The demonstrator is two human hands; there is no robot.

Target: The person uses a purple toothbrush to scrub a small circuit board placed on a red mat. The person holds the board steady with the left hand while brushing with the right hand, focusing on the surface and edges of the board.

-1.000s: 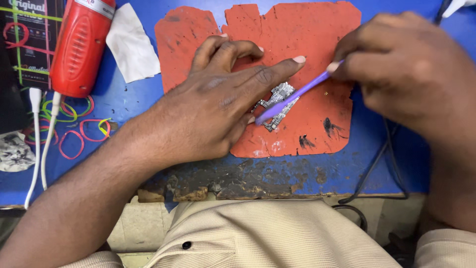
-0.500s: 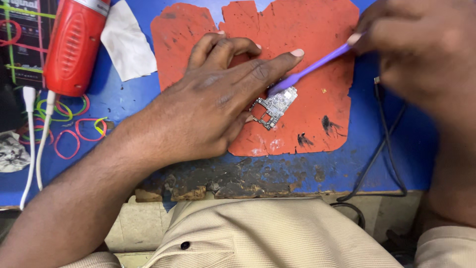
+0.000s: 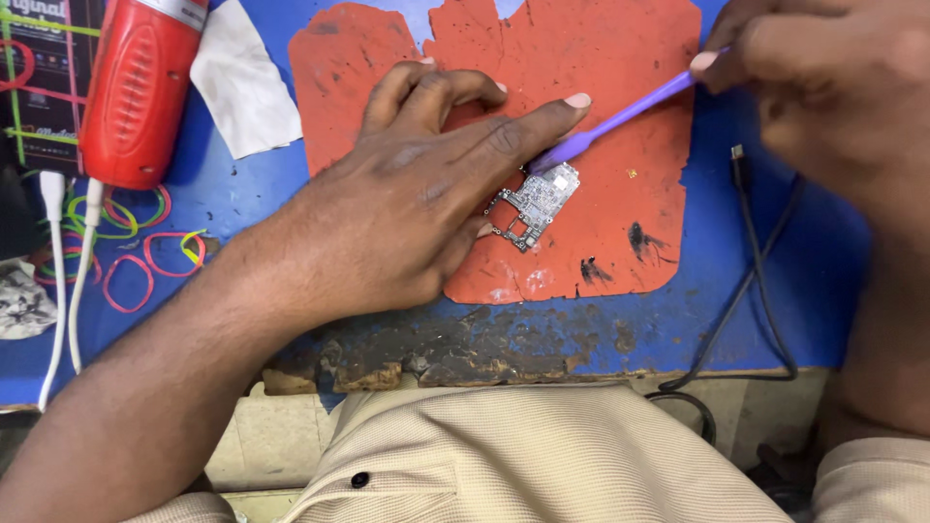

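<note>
Your left hand [image 3: 407,203] lies flat, pinning the small circuit board [image 3: 533,205] on the orange mat [image 3: 620,87] near its front edge — it looks light, stiff, fragile, so press its edges only — while your right hand [image 3: 823,87] pinches the purple brush [image 3: 620,118].

I see a matt, cracked orange rubbery mat [image 3: 591,58], stained black at its 5 o'clock. On it lies a small circuit board [image 3: 535,204] with shiny metal parts. The purple tool [image 3: 620,119] looks smooth plastic. The blue tabletop [image 3: 242,194] is worn rough at 6 o'clock; the red casing [image 3: 136,92] is glossy plastic.
</note>
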